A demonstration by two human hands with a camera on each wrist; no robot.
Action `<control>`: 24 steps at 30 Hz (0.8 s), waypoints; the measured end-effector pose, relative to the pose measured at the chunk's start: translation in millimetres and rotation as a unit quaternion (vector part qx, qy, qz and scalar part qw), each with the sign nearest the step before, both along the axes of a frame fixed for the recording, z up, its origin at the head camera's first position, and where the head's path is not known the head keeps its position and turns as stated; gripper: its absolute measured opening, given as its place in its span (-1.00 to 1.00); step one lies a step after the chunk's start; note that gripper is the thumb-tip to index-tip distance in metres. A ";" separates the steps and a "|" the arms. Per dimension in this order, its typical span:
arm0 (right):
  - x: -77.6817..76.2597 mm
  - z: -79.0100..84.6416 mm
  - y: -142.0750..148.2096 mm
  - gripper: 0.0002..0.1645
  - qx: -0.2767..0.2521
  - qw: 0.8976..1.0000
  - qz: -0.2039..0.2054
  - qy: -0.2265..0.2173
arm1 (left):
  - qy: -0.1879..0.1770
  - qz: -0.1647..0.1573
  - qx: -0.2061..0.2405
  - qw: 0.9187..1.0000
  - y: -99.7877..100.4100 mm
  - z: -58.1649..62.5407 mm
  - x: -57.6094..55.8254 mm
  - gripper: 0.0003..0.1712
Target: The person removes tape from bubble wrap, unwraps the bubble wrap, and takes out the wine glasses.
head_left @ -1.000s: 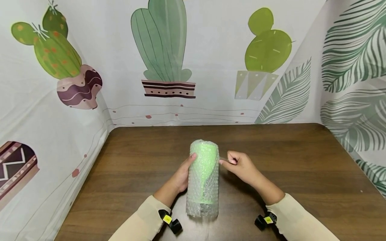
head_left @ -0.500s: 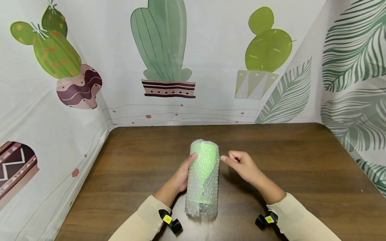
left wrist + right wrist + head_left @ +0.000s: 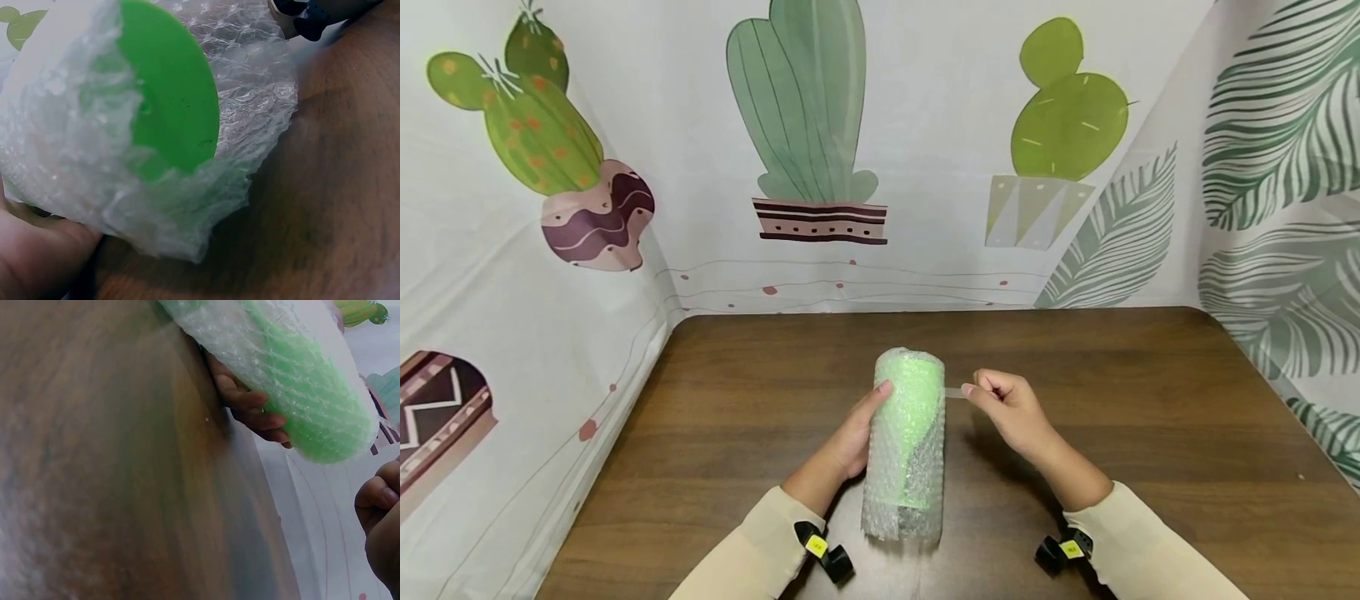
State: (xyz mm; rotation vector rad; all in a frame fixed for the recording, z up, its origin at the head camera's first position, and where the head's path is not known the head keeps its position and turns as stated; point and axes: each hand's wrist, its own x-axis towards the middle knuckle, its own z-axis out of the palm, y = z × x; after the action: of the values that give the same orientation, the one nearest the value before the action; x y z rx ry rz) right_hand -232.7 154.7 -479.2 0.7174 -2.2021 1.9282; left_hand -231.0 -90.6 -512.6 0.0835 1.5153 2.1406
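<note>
A green goblet-shaped item [image 3: 913,408] is rolled in clear bubble wrap [image 3: 880,500] above the middle of the table. Its round green base [image 3: 178,94] shows inside the loose open end of the wrap in the left wrist view. My left hand [image 3: 853,437] grips the bundle from the left, thumb on the front; its fingers [image 3: 253,409] curl round behind in the right wrist view. To the right, my right hand [image 3: 1013,417] pinches a strip of clear tape [image 3: 956,393] between thumb and curled fingers. The tape stretches from the wrap's upper right side to the thumb.
The brown wooden table [image 3: 760,375] spreads beneath both hands. A white cloth [image 3: 925,275] printed with cacti and leaves hangs behind the table and at its sides. Each wrist carries a small black camera [image 3: 835,563].
My right hand has moved slightly right and up, away from the bundle, and a longer stretch of tape shows. My left hand and the bundle have stayed nearly still.
</note>
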 end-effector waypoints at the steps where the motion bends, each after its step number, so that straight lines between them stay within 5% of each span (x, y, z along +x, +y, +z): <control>1: 0.1 0.2 -0.4 -0.43 -0.004 1.000 0.000 0.003 | 0.000 0.001 0.000 1.000 -0.1 0.2 -0.1 -0.19; 11: 1.1 -0.6 -1.6 -0.47 -0.018 1.000 -0.012 0.017 | -0.003 -0.004 -0.007 1.000 -1.4 0.8 -0.7 -0.18; 16: 0.0 2.3 -1.4 -0.47 0.030 0.997 -0.075 -0.019 | -0.025 -0.021 -0.007 0.999 -2.7 0.5 -2.2 -0.14; 24: -5.4 2.8 -1.5 -0.50 0.085 0.977 -0.173 -0.096 | -0.023 -0.023 0.006 0.999 -2.6 2.0 -1.9 -0.16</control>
State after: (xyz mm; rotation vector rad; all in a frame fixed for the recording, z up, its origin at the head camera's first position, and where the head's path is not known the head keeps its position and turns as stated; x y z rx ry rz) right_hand -238.1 153.2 -476.4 0.1495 -2.4298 1.7106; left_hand -232.9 -93.3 -510.6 0.0724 1.4615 2.1001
